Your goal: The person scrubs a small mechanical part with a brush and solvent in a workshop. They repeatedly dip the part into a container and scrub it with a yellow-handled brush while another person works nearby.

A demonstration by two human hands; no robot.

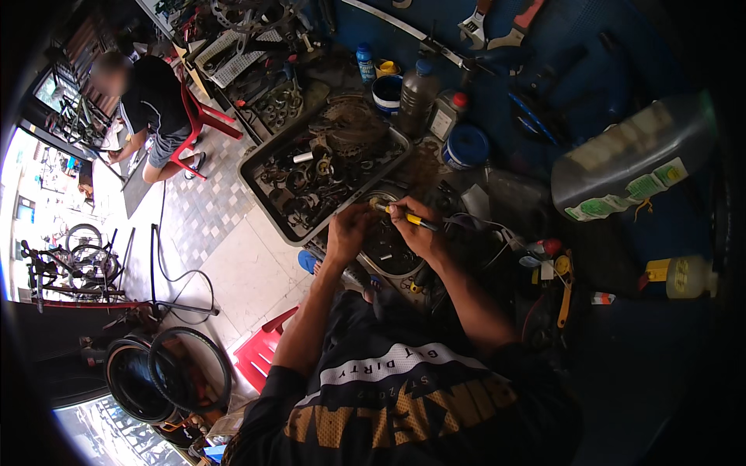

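My right hand (418, 229) is closed round a slim tool with a yellow and black handle (420, 222). Its working end points left toward my other hand, too small to make out. My left hand (349, 231) has its fingers pinched together beside that end; whatever they hold is hidden. Both hands are over a round metal pan (402, 269) with dark liquid and small parts in it. Just beyond them lies a large grey tray (268, 215) heaped with greasy bike parts, including cogs (351, 124) at its far end.
Bottles (417, 97) and blue tubs (465, 147) stand behind the tray. A big translucent jug (622, 167) is at the right, near a yellow-labelled bottle (688, 277). Tyres (190, 369) lie lower left. Another person (155, 97) sits on a red chair (203, 116) at upper left.
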